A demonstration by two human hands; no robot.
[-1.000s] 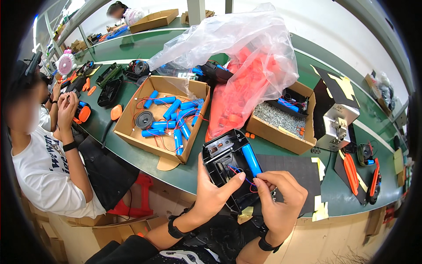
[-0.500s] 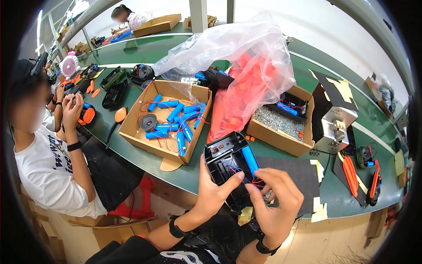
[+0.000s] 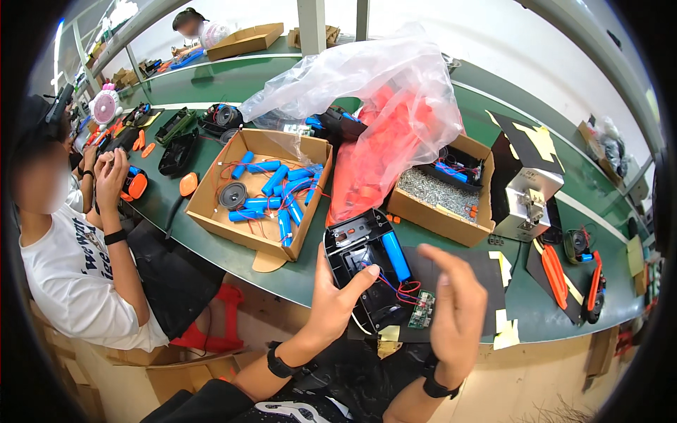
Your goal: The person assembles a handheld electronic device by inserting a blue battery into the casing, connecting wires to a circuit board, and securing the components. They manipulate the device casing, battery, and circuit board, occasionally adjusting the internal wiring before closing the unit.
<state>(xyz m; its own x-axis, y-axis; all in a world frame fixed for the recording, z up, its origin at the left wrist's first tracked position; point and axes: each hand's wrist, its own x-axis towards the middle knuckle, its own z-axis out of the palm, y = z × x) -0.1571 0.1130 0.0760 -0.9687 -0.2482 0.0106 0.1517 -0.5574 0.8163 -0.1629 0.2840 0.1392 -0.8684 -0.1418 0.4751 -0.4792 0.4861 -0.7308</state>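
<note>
Green-topped workbench (image 3: 215, 247) space curved across the frame, a grey metal post (image 3: 311, 28) rising at the top centre. At the lower centre, the left hand (image 3: 328, 292) gripped a hollow black plastic housing (image 3: 377, 302) by its left side, thumb reaching over the inside, probably to keep the open face upward and steady. One blue cylindrical battery (image 3: 396, 256) sat along the housing's right side, where the walls seemed to cradle it. Thin red and blue wires (image 3: 405, 290) led to a small green circuit board (image 3: 422, 310) just beside the housing, their slack apparently letting it lie outside. To the right of the board, the right hand (image 3: 455, 310) was free, fingers extended, grasping nothing visible; whether it touched the board could not be told.

Yellow tape edged a flat black mat (image 3: 481, 263), likely fixing it down. At centre left, an open brown cardboard box (image 3: 247, 235) held loose blue cells (image 3: 275, 180) and a round black speaker (image 3: 233, 196); at centre right, a second cardboard box (image 3: 437, 222) held small silvery metal pieces (image 3: 437, 194), both presumably placed for easy reach. Between them slumped a translucent plastic bag (image 3: 352, 70) of red parts (image 3: 381, 134).
</note>
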